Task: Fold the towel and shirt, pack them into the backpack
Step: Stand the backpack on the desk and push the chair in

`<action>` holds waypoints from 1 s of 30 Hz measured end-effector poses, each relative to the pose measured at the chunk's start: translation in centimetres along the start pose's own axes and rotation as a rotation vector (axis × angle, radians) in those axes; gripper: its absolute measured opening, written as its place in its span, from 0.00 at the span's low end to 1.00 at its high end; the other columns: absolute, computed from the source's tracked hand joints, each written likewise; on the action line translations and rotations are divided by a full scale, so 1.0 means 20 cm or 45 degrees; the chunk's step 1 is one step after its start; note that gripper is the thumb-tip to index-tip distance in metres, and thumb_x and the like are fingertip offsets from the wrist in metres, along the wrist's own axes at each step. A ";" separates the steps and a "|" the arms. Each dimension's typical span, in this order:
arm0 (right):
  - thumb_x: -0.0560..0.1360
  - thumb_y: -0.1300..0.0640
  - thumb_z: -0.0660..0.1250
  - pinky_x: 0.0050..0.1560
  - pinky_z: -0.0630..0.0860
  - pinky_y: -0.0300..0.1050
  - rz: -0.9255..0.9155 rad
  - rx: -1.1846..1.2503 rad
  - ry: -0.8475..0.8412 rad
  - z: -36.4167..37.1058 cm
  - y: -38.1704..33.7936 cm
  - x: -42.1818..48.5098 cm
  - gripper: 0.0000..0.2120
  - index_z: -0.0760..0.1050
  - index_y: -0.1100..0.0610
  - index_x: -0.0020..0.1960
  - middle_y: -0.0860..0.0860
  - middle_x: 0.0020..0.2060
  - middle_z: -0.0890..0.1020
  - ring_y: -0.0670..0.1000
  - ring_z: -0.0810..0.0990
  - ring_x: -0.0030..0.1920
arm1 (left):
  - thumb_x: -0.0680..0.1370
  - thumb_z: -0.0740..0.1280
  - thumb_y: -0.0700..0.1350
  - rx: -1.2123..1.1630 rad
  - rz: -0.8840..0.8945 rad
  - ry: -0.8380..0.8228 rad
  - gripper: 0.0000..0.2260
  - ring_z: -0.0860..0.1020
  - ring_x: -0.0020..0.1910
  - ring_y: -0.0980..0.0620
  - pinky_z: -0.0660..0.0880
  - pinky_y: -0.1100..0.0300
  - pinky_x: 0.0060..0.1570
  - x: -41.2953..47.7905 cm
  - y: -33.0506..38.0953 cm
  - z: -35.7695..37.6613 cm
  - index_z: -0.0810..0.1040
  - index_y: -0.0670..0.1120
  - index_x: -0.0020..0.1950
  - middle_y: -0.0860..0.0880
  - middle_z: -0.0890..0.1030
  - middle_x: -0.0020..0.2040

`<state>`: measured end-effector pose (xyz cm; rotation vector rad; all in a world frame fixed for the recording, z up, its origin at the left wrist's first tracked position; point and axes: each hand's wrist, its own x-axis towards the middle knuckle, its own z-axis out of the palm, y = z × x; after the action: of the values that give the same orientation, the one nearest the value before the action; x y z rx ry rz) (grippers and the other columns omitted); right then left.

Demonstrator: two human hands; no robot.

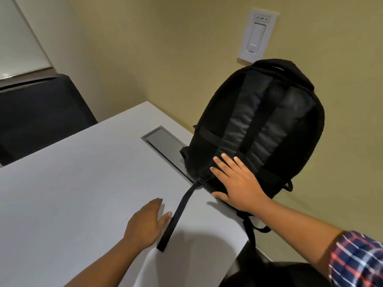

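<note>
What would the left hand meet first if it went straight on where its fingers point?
Probably the flat black webbing strap lying on the grey table, just beyond the left hand; depth is unclear.

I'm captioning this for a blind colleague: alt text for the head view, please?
A person's right hand lies flat, fingers spread, on the lower part of a black backpack, which sits with its back panel toward the camera at the right edge of a grey table. The left hand is open beside a loose black strap on the table.

The label on the wall switch is illegible.
</note>
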<state>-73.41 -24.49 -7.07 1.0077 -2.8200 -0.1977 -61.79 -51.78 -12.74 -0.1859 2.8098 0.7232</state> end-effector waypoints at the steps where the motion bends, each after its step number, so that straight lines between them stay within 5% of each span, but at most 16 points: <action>1: 0.74 0.31 0.59 0.77 0.49 0.58 -0.021 -0.032 -0.077 0.09 0.00 0.00 0.38 0.62 0.50 0.76 0.53 0.78 0.58 0.56 0.49 0.79 | 0.78 0.53 0.65 0.025 -0.055 -0.032 0.31 0.64 0.74 0.52 0.63 0.57 0.69 -0.05 -0.07 0.06 0.58 0.51 0.77 0.53 0.62 0.77; 5: 0.74 0.32 0.61 0.77 0.43 0.61 -0.062 -0.156 -0.285 0.32 0.02 0.00 0.40 0.55 0.49 0.79 0.54 0.80 0.49 0.58 0.39 0.79 | 0.78 0.61 0.59 0.141 -0.207 -0.135 0.29 0.61 0.75 0.54 0.67 0.59 0.67 -0.21 -0.31 0.29 0.59 0.49 0.75 0.52 0.59 0.78; 10: 0.77 0.36 0.59 0.75 0.37 0.62 -0.067 -0.378 -0.377 0.44 0.06 0.03 0.39 0.44 0.48 0.80 0.54 0.78 0.36 0.60 0.29 0.76 | 0.81 0.59 0.49 0.137 -0.315 -0.217 0.31 0.44 0.78 0.51 0.64 0.55 0.70 -0.27 -0.40 0.46 0.46 0.46 0.78 0.49 0.41 0.80; 30: 0.77 0.33 0.55 0.75 0.36 0.61 0.035 -0.487 -0.399 0.51 0.14 0.21 0.40 0.38 0.45 0.79 0.52 0.78 0.34 0.59 0.28 0.76 | 0.81 0.53 0.59 0.033 -0.387 -0.181 0.31 0.44 0.78 0.50 0.59 0.52 0.73 -0.28 -0.37 0.48 0.49 0.45 0.79 0.49 0.45 0.80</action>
<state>-80.10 -24.19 -16.21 0.9135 -2.8885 -0.9257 -53.11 -53.23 -22.90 -0.5224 2.5749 0.6026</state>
